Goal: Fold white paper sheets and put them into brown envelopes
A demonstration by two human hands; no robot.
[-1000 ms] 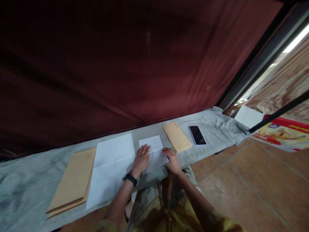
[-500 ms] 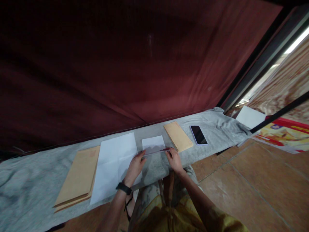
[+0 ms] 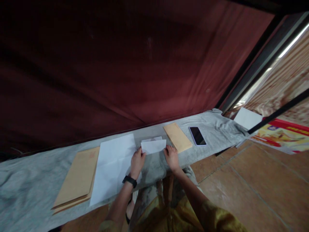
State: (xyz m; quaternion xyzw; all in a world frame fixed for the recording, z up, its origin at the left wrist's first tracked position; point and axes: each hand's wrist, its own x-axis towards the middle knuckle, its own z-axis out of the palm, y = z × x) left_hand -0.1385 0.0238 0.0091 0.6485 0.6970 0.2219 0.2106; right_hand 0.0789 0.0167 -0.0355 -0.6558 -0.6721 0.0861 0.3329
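Observation:
A small white sheet of paper (image 3: 154, 147) is folded over on itself, its near flap lifted and a strip of the back part showing behind. My left hand (image 3: 137, 161) is closed on the paper's left end. At the opposite end, my right hand (image 3: 171, 157) pinches the right edge with curled fingers. Just left of my left hand lie larger white sheets (image 3: 116, 161), flat with crease lines. A single brown envelope (image 3: 178, 137) rests beyond my right hand, slightly apart from it.
A stack of brown envelopes (image 3: 76, 177) lies at the left on the grey cloth (image 3: 26, 183) covering the narrow surface. A phone (image 3: 197, 135) lies at the right. The dark red curtain (image 3: 145, 71) hangs right behind. A colourful box (image 3: 285, 135) is on the tiled floor.
The near edge of the small paper has been turned up and away from me, so the sheet now shows as a folded strip. Both hands stay at its ends.

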